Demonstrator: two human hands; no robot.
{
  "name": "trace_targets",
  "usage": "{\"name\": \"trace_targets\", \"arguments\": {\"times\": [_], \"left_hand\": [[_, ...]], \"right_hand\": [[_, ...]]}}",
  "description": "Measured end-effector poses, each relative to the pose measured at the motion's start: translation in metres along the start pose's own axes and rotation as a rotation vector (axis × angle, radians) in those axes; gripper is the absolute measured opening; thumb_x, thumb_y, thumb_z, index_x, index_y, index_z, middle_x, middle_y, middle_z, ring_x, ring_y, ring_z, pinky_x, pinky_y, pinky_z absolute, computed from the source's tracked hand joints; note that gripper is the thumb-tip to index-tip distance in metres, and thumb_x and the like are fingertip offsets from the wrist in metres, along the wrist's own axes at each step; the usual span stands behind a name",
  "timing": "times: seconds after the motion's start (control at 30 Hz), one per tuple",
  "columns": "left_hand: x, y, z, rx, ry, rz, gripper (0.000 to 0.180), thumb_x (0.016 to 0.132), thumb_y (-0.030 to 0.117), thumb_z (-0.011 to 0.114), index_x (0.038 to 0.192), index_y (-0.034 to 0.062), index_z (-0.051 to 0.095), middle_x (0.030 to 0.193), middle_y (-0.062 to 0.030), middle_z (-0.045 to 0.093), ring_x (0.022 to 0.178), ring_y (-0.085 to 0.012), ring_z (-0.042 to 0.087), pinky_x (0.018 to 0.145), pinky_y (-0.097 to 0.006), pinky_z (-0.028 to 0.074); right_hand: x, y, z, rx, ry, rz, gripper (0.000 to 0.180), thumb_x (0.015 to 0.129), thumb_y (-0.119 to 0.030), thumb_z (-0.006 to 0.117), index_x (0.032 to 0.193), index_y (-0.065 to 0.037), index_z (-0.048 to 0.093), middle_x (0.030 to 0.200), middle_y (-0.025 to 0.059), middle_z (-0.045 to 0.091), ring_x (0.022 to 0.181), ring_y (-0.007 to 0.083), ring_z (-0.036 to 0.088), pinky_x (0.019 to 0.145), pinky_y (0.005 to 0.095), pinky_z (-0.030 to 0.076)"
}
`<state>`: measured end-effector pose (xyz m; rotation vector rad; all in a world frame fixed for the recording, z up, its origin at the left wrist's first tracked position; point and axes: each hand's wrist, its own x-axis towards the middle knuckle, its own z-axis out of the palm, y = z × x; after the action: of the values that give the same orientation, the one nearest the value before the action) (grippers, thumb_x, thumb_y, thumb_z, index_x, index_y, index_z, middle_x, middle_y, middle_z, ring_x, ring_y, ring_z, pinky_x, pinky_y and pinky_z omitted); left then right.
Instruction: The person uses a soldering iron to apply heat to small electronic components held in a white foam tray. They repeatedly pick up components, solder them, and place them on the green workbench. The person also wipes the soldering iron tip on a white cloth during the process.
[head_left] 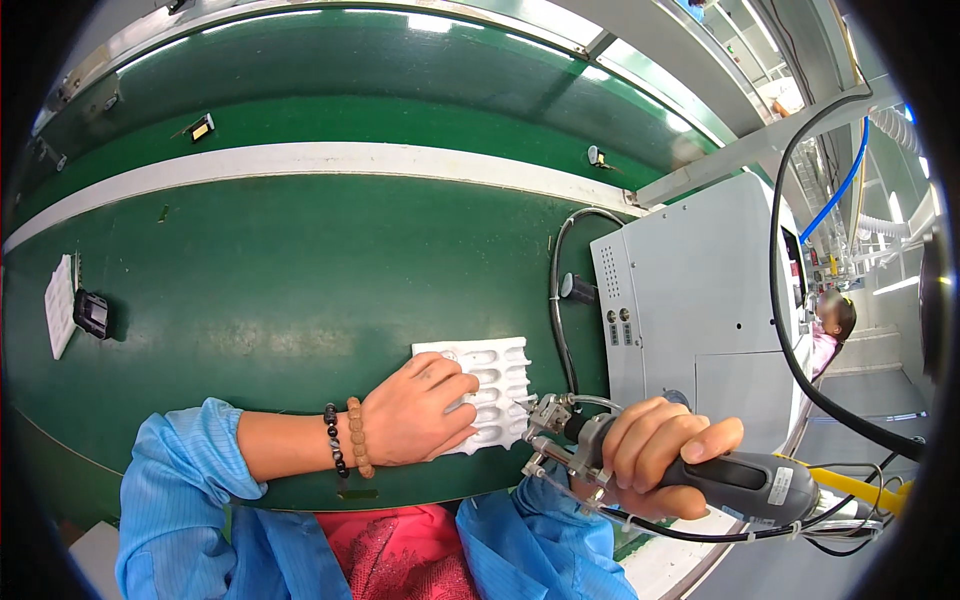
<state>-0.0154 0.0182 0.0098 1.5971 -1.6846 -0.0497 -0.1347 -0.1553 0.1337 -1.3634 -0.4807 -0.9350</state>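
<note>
Dark green table (260, 260) spreads wide beneath everything, a white ledge (330, 157) curving along its far side. The left hand (415, 410) lies palm down over the left part of a white moulded tray (508, 370), its fingers bent and close together; whether they pinch anything underneath, I cannot tell. The right hand (660, 455) has its fingers wrapped around the grey handheld tool (750, 482), whose metal head points left at the tray's right edge; whether its tip touches is too small to tell. The tray sits at the table's near side, between the hands, with rows of oval hollows showing. Black cables (700, 537) run right from the tool. Farther right stands a pale grey machine (690, 270), a dark cylinder (577, 288) just beside its left side. Far to the left, a black part (92, 314) rests beside another white tray (60, 306). A person in pink (824, 345) shows beyond the machine
</note>
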Motion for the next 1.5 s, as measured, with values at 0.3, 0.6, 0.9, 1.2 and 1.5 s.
{"name": "trace_targets", "arguments": {"times": [0.3, 0.6, 0.9, 1.2, 1.5], "left_hand": [[0.013, -0.005, -0.024, -0.006, 0.009, 0.082, 0.021, 0.078, 0.022, 0.075, 0.08, 0.0058, 0.062, 0.113, -0.0109, 0.062, 0.113, -0.032, 0.056, 0.099, -0.048, 0.045], [0.169, -0.165, -0.022, 0.119, 0.151, -0.01, 0.031, 0.085, 0.013, 0.068, 0.112, 0.0018, 0.059, 0.119, -0.0173, 0.061, 0.112, -0.0364, 0.057, 0.098, -0.043, 0.047], [0.299, -0.252, 0.071, 0.122, 0.014, -0.137, 0.039, 0.085, 0.016, 0.068, 0.12, 0.0033, 0.057, 0.122, -0.0146, 0.06, 0.115, -0.0336, 0.057, 0.099, -0.041, 0.048], [0.328, -0.252, 0.067, 0.167, -0.028, -0.282, 0.025, 0.094, 0.026, 0.062, 0.104, 0.0027, 0.059, 0.095, -0.0154, 0.069, 0.093, -0.0381, 0.065, 0.082, -0.044, 0.054], [0.15, -0.11, -0.02, -0.286, 0.033, -0.141, 0.022, 0.086, 0.018, 0.074, 0.1, 0.0008, 0.068, 0.087, -0.0144, 0.07, 0.079, -0.0263, 0.068, 0.074, -0.034, 0.054]], "right_hand": [[0.002, -0.007, -0.002, -0.009, 0.015, -0.018, 0.041, 0.093, -0.028, 0.07, 0.099, -0.002, 0.04, 0.055, 0.0024, 0.052, 0.04, 0.0134, 0.051, 0.036, 0.027, 0.045], [0.0, -0.012, -0.008, 0.03, 0.014, 0.032, 0.04, 0.092, -0.027, 0.071, 0.099, -0.001, 0.041, 0.056, 0.0037, 0.052, 0.041, 0.0154, 0.052, 0.038, 0.0295, 0.047], [0.016, -0.023, -0.023, -0.025, -0.047, 0.062, 0.043, 0.089, -0.037, 0.074, 0.104, -0.005, 0.049, 0.067, 0.003, 0.054, 0.048, 0.013, 0.052, 0.043, 0.0255, 0.045], [0.019, -0.024, -0.029, -0.004, -0.056, 0.132, 0.042, 0.088, -0.034, 0.075, 0.107, -0.005, 0.05, 0.067, 0.0035, 0.055, 0.049, 0.0133, 0.054, 0.043, 0.0253, 0.046], [0.008, -0.018, -0.025, -0.005, -0.037, 0.075, 0.043, 0.091, -0.036, 0.072, 0.104, -0.005, 0.045, 0.057, 0.0009, 0.055, 0.04, 0.0096, 0.053, 0.038, 0.0222, 0.047]]}}
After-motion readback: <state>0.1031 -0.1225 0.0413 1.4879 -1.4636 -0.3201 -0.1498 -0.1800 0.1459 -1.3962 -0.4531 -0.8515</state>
